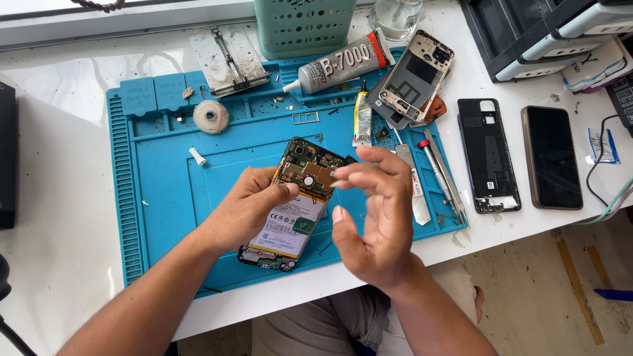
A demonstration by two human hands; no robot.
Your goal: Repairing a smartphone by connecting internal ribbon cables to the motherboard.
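My left hand [247,207] grips an opened phone [297,201] by its left side, above a blue work mat [165,191]. The phone's back is off, so its circuit board and white battery show. My right hand [376,211] hovers at the phone's right edge, fingers curled and apart, fingertips close to the top of the board. I cannot tell whether anything small is pinched in those fingers.
On the mat lie a grey glue tube [339,62], a small tube [362,118], a phone frame [415,76], tweezers and a screwdriver [438,171], and a tape roll [211,117]. A black back cover [488,155] and a dark phone [550,157] lie to the right. A green basket [300,26] stands behind.
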